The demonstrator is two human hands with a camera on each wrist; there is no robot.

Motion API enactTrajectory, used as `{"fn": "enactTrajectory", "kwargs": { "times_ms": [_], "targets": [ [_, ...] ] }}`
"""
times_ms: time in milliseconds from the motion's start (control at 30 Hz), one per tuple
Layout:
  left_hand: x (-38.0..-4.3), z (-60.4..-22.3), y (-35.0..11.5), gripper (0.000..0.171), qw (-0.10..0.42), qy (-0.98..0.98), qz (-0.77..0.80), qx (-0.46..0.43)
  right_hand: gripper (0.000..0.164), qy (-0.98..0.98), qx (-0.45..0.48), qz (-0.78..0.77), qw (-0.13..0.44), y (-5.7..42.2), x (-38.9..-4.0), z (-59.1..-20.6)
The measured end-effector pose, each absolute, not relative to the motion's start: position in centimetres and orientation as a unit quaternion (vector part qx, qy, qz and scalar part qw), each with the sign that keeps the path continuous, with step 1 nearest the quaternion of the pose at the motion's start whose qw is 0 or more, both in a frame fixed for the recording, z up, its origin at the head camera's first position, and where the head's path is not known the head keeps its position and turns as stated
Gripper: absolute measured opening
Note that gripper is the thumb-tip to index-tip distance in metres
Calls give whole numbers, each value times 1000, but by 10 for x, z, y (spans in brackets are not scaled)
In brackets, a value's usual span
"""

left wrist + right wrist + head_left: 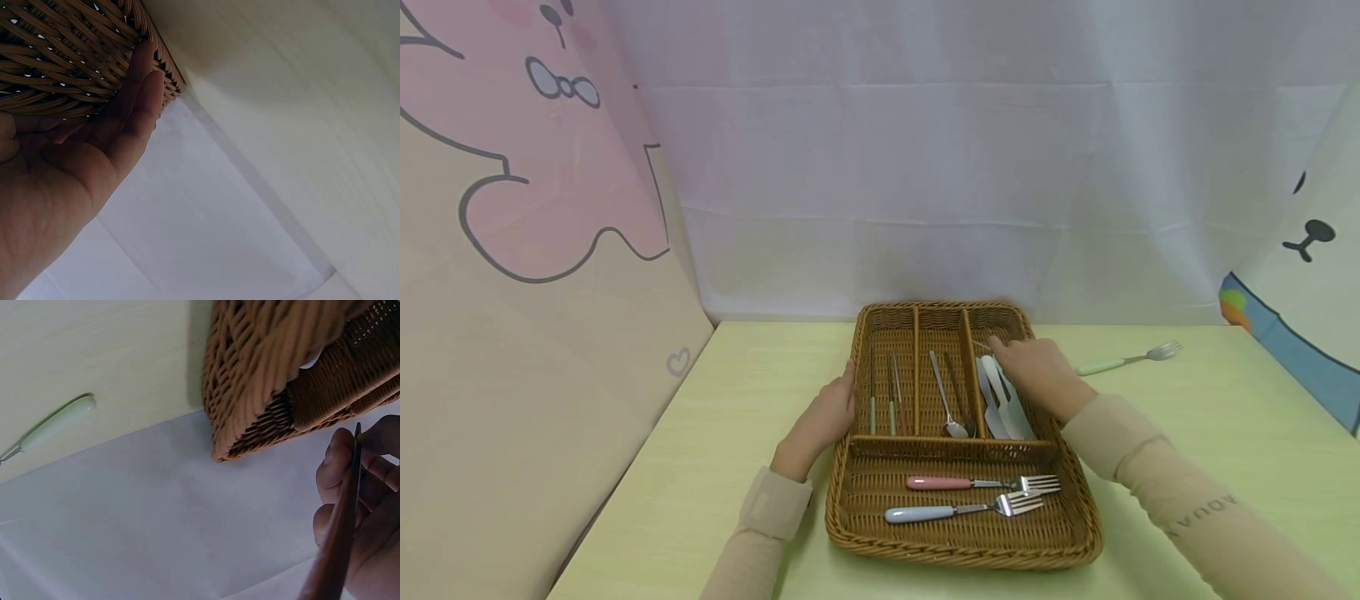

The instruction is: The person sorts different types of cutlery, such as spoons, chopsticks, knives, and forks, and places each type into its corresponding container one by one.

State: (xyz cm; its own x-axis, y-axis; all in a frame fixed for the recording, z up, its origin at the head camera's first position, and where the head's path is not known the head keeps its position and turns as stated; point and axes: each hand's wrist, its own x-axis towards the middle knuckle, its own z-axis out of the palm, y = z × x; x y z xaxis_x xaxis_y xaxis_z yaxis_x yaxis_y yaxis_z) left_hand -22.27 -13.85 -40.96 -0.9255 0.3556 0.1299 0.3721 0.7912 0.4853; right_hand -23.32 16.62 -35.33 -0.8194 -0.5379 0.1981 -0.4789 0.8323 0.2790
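A brown wicker cutlery basket (962, 554) lies on the table. My left hand (827, 412) rests its fingers along the outside of its left wall; in the left wrist view the fingertips press the weave. Over the right rear compartment, my right hand (1037, 371) pinches a slender brown chopstick (337, 531) between thumb and fingers. Light-coloured knives (997, 396) lie in that compartment, partly hidden by the hand. Spoons (955, 429) occupy the middle compartment, chopsticks (892, 412) the left. In the front compartment lie a pink-handled fork (940, 483) and a blue-handled fork (921, 513).
To the right of the basket, a green-handled fork (1101, 367) lies on the pale yellow-green table (760, 375). A white curtain (880, 167) hangs behind the table's back edge. Cartoon-printed cloth (520, 375) flanks the left side.
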Motion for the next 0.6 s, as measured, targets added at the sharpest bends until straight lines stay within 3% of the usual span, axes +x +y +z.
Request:
{"fn": "enactTrajectory", "kwargs": {
  "times_ms": [167, 600],
  "targets": [
    [-221, -409, -139, 49, 29, -943, -258, -207, 33, -948, 271, -126, 113, 150, -232, -350],
    [-221, -408, -139, 49, 9, -947, -257, -194, 31, -935, 303, -151, 104, 106, -232, -349]
  ]
}}
